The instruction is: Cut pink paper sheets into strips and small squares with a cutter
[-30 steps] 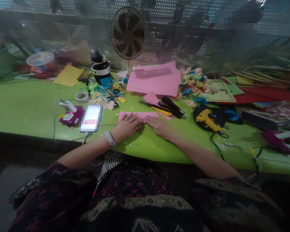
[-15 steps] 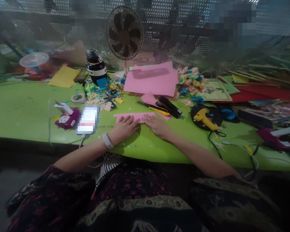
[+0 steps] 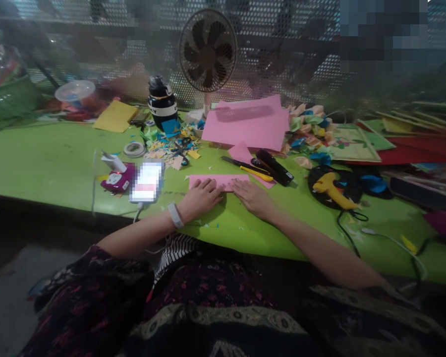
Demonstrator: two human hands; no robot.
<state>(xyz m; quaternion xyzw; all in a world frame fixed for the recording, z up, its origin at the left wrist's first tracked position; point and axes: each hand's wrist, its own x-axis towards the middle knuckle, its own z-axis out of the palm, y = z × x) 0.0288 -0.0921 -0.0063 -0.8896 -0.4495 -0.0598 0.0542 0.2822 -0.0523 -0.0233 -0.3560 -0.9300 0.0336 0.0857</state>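
A narrow strip of folded pink paper (image 3: 223, 179) lies flat on the green table (image 3: 186, 237), close to its front edge. My left hand (image 3: 203, 199) rests on the left half of the paper, palm down with fingers stretched out. On the right half lies my right hand (image 3: 253, 197), its fingers also extended and pressing on the paper near the left fingertips. Just beyond my right hand are a yellow box cutter (image 3: 258, 172), a black stapler (image 3: 273, 167) and a small pink paper piece (image 3: 241, 151). The hands cover part of the folded paper's near edge.
Large pink sheets (image 3: 245, 126) lie behind. Paper scraps and scissors (image 3: 184, 152) sit left of them, near a black bottle (image 3: 162, 104) and a fan (image 3: 208, 52). A lit phone (image 3: 147, 182) is at left; a yellow glue gun (image 3: 332, 188) with its cord is at right.
The whole scene has shifted right in view as my head turned left. Both hands stay flat on the pink paper with hardly any movement.
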